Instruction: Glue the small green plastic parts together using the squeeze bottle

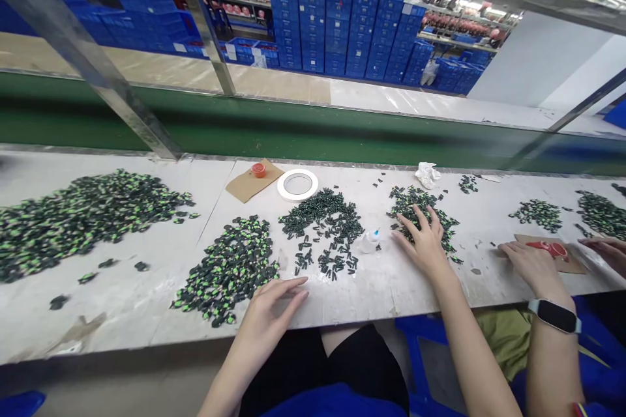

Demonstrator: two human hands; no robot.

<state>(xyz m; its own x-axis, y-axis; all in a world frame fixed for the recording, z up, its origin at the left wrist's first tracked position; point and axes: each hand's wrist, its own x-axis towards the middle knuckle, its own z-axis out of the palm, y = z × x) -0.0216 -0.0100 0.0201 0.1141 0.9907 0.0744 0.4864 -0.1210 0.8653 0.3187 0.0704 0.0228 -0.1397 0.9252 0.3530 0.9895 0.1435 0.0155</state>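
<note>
My left hand (pixel 278 303) hovers at the table's front edge, its thumb and fingers apart with nothing between them. Beside it spreads a pile of small black-and-green parts (pixel 229 267). My right hand (pixel 424 242) has its fingers spread over another pile of small dark green parts (pixel 413 199), whose near portion the hand hides. Whether its fingertips touch the parts I cannot tell. Between my hands lie many small, narrow dark pieces (pixel 325 215), some in loose clusters. A small white bottle with a blue tip (pixel 370 241) is just left of my right hand.
A large pile of black-and-green parts (pixel 98 215) covers the left. Behind are a white tape roll (pixel 280 186), cardboard (pixel 242 187) with a red cap (pixel 258 170), and crumpled tissue (pixel 427 174). A co-worker's hand (pixel 535 267) rests near red-marked cardboard (pixel 574 265) at right. Metal posts (pixel 208 26) rise behind.
</note>
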